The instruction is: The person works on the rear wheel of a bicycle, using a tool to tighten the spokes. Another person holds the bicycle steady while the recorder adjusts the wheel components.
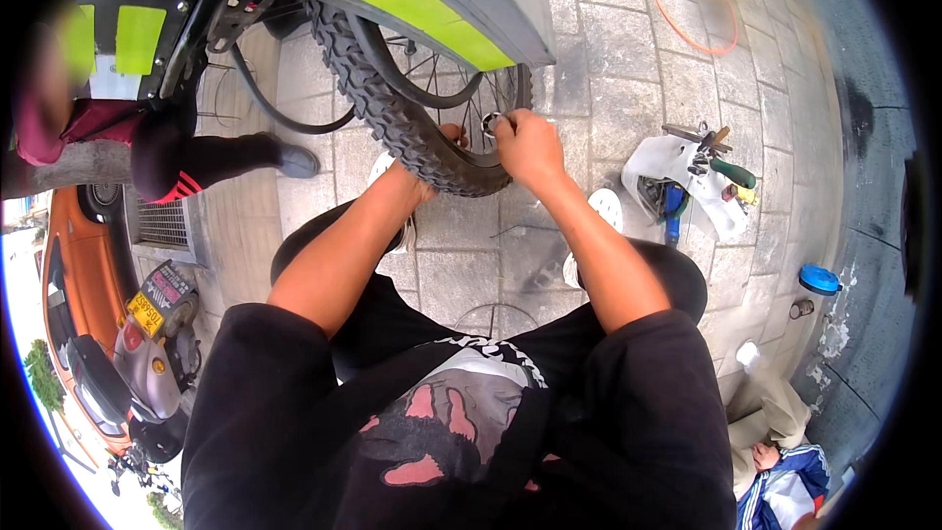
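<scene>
A bicycle wheel with a knobby black tire (375, 113) hangs below a grey guard with a yellow-green strip (402, 10). A black inner tube (437, 96) hangs partly outside the tire. My left hand (420, 184) is wrapped round the lower tire, its curled fingertips showing inside the rim, the rest partly hidden. At the rim to its right, my right hand (528, 149) is closed on a small metal piece (491, 126), too small to make out fully.
Tools on a white bag (655, 172) lie at right, near a blue container (819, 280) and an orange hose (687, 34). At left are another person's leg (186, 152), a scooter (147, 363) and an orange car (74, 265). Someone in a blue-white jacket (785, 486) is at lower right.
</scene>
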`<action>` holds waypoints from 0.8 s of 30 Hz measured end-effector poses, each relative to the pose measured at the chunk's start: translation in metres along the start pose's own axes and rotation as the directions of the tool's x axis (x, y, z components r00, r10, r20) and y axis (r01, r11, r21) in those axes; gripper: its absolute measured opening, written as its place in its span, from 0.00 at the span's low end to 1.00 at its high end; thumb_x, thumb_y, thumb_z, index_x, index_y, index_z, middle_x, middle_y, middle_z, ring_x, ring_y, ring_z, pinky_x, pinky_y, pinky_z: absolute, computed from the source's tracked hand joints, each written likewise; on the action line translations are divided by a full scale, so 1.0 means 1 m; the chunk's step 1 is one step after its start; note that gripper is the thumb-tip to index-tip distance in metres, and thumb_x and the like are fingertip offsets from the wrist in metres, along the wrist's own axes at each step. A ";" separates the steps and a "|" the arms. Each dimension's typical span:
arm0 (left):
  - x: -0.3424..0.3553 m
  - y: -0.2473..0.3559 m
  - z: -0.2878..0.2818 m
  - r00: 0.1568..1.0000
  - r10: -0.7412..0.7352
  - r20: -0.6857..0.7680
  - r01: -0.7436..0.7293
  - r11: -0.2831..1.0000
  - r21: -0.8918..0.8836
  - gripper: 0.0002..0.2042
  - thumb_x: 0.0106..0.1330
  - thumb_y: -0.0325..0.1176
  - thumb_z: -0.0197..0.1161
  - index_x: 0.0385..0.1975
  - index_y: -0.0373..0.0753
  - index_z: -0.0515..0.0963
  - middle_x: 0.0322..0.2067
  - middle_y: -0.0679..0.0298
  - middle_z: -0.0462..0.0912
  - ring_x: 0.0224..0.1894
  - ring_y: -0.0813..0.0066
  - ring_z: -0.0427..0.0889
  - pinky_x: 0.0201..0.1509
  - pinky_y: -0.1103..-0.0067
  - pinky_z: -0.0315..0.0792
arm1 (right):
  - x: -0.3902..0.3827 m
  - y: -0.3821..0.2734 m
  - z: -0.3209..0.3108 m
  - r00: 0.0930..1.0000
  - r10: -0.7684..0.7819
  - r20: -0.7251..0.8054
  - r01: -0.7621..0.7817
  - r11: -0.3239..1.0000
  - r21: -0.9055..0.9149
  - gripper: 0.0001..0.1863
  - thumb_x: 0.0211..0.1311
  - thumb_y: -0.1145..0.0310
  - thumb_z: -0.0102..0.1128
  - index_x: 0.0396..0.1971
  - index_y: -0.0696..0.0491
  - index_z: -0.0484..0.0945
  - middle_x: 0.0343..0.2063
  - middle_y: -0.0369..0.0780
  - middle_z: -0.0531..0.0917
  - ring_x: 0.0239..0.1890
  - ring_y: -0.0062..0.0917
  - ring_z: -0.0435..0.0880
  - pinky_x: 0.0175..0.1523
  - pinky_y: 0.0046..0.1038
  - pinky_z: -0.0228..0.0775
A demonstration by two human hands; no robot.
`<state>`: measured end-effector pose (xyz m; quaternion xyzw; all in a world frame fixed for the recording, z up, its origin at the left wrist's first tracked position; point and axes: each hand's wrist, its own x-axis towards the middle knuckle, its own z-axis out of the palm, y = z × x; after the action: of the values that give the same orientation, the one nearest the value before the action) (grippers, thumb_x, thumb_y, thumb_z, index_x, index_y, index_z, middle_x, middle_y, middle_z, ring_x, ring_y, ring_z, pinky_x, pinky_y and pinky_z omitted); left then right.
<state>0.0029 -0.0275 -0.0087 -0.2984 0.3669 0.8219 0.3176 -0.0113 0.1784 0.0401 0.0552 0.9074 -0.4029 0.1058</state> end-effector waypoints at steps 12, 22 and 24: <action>-0.003 0.000 0.013 1.000 0.028 0.003 -0.028 0.996 0.084 0.09 0.75 0.39 0.59 0.43 0.40 0.77 0.39 0.65 0.80 0.36 0.71 0.82 0.43 0.74 0.79 | 0.009 0.019 0.014 0.897 0.203 0.391 -0.351 0.867 0.355 0.18 0.67 0.59 0.61 0.33 0.61 0.86 0.27 0.54 0.85 0.34 0.47 0.87 0.42 0.39 0.76; -0.004 0.000 0.023 0.996 0.032 0.083 -0.036 0.998 0.043 0.09 0.74 0.40 0.62 0.44 0.42 0.79 0.39 0.68 0.82 0.42 0.73 0.82 0.47 0.74 0.83 | 0.007 0.008 -0.004 0.941 0.001 0.339 -0.040 0.993 0.110 0.17 0.66 0.59 0.62 0.37 0.60 0.86 0.32 0.53 0.86 0.39 0.47 0.86 0.46 0.40 0.75; -0.003 0.002 0.024 0.997 -0.015 0.070 0.011 0.998 0.057 0.10 0.75 0.42 0.61 0.45 0.43 0.79 0.39 0.68 0.81 0.42 0.73 0.81 0.47 0.75 0.82 | 0.009 0.009 -0.005 0.924 0.004 0.382 -0.063 0.988 0.143 0.17 0.65 0.58 0.63 0.37 0.60 0.86 0.31 0.53 0.86 0.38 0.47 0.86 0.46 0.40 0.75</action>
<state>-0.0029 -0.0106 0.0076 -0.2625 0.3766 0.8190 0.3442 -0.0187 0.1879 0.0346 -0.0007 0.8351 -0.4722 0.2823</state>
